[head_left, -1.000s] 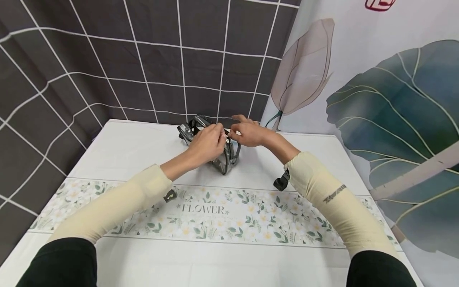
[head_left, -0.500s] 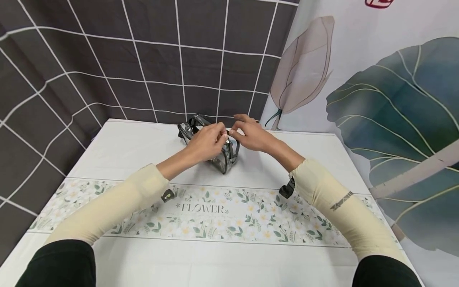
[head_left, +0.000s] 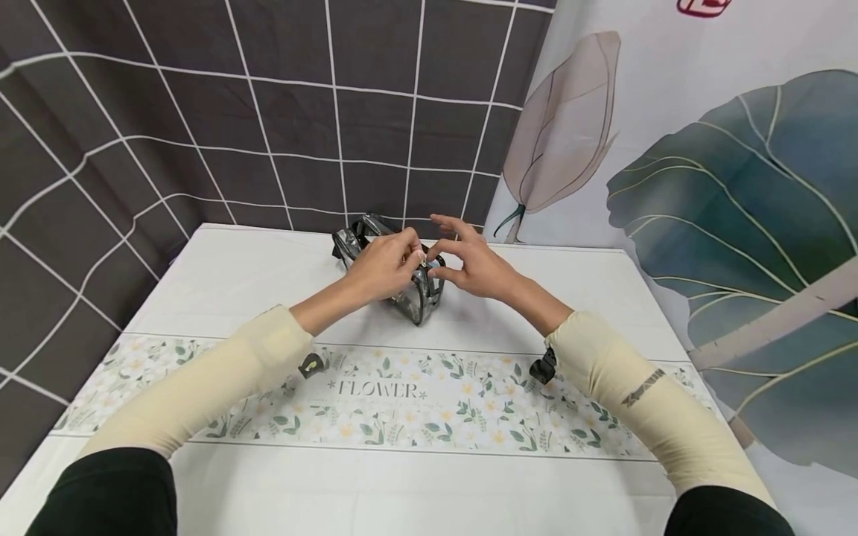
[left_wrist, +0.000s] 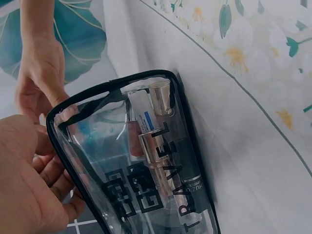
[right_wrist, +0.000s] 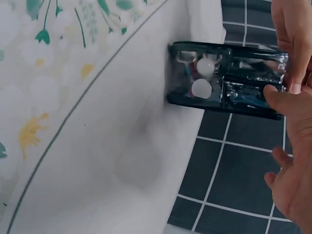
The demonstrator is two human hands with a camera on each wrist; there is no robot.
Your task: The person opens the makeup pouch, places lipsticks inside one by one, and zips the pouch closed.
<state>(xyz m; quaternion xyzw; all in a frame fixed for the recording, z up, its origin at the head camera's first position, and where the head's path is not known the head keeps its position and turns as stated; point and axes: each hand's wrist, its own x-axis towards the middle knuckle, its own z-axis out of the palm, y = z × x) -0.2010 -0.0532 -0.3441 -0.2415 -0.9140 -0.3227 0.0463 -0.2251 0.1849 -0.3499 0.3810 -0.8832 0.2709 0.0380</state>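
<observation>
A clear plastic cosmetic bag with black trim stands near the table's back edge. In the left wrist view, black lettering reading TRAVEL runs across the bag, and tubes and a lipstick-like case show inside. My left hand pinches the bag's top edge along the zip, thumb against index finger. Opposite it, at the right end, my right hand holds the bag between thumb and index finger, its other fingers raised. My right thumb lies on the bag's end in the right wrist view. A small metallic piece glints between the hands.
The white table carries a floral band with the word FLOWER across its middle. A dark gridded cloth hangs right behind the bag. A curtain with a large leaf print hangs at the right.
My right hand has shifted slightly down and toward me, its thumb lowered and its fingers spread wider. My left hand and the bag have hardly moved.
</observation>
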